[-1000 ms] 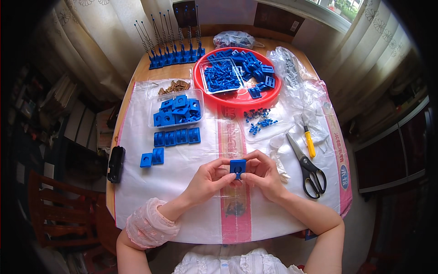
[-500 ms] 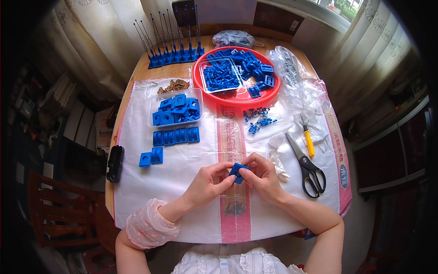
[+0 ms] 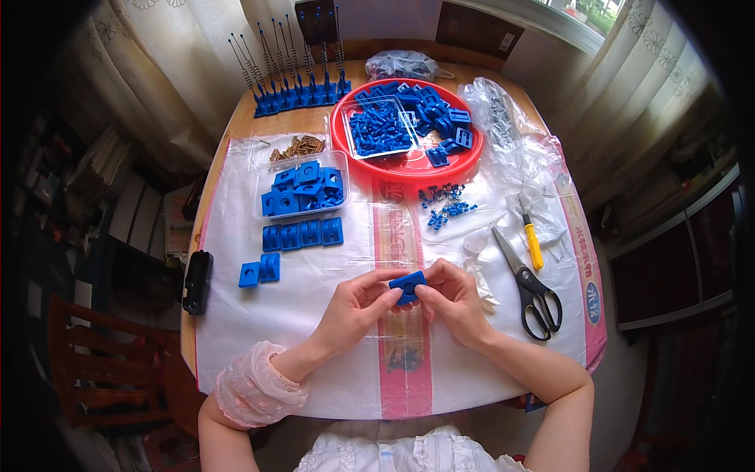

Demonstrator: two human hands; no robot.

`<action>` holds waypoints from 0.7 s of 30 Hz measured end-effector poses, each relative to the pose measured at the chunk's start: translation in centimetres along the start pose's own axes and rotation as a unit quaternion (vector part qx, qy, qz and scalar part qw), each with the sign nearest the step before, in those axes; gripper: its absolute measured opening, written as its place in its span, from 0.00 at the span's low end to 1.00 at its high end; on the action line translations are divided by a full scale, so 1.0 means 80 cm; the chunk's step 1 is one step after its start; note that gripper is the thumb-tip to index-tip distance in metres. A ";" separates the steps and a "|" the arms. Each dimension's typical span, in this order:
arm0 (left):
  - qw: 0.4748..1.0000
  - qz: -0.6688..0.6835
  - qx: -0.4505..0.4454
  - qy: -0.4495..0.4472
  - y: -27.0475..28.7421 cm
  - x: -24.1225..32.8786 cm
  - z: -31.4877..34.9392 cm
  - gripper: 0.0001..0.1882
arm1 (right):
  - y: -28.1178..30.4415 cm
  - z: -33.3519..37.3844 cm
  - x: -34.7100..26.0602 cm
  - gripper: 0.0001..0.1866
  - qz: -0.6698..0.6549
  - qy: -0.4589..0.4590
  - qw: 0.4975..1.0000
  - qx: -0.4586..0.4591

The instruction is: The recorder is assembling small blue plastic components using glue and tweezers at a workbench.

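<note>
Between both hands I hold a blue plastic part (image 3: 408, 286), a flat squarish plate with a rounded dark recess, raised over the table's pink stripe. My left hand (image 3: 358, 307) pinches its left side between thumb and fingers. On its right side, my right hand (image 3: 454, 303) grips with thumb and fingertips. To the left on the white sheet lie a short row of similar blue parts (image 3: 303, 234) and a nearer pair (image 3: 249, 274). Behind them a clear plastic tub (image 3: 263, 182) holds more such blue plates.
A red round tray (image 3: 409, 168) holds many blue parts and a clear box. Scissors (image 3: 532, 293) and a yellow-handled tool (image 3: 533, 245) lie right. Tiny blue pieces (image 3: 448, 206), brass pins (image 3: 299, 147), a rack of spring rods (image 3: 303, 96) and a black case (image 3: 198, 283) surround.
The blue part has been turned between my fingers, so its broad face now shows more. My right fingers have shifted along its edge.
</note>
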State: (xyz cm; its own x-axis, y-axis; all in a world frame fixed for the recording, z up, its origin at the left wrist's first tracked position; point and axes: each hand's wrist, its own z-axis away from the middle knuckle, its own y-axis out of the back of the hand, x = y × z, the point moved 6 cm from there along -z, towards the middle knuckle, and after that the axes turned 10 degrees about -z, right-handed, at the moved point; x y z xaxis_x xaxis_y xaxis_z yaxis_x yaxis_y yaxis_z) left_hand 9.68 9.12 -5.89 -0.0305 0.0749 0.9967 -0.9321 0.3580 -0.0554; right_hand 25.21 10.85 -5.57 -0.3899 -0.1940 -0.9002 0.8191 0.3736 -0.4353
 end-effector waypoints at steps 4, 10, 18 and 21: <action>1.000 -0.004 -0.005 0.002 -0.001 0.000 0.000 0.20 | 0.001 0.000 0.001 0.04 0.004 0.002 1.000 -0.002; 1.000 0.000 -0.005 0.005 -0.004 0.003 0.001 0.19 | 0.001 0.000 0.003 0.04 0.006 0.005 1.000 -0.003; 1.000 -0.010 -0.022 0.003 -0.006 0.000 0.003 0.17 | -0.003 0.002 0.001 0.06 -0.007 0.001 1.000 -0.007; 1.000 -0.007 -0.025 0.005 -0.006 0.000 0.003 0.17 | -0.004 0.001 0.001 0.07 -0.016 -0.001 1.000 -0.001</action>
State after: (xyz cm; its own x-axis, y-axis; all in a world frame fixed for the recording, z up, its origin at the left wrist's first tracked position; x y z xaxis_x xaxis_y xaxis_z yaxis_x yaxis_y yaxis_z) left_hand 10.02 8.76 -5.86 -0.0130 0.0781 0.9969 -0.9136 0.4043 -0.0436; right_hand 24.96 10.67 -5.52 -0.4157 -0.2085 -0.8853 0.8054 0.3680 -0.4648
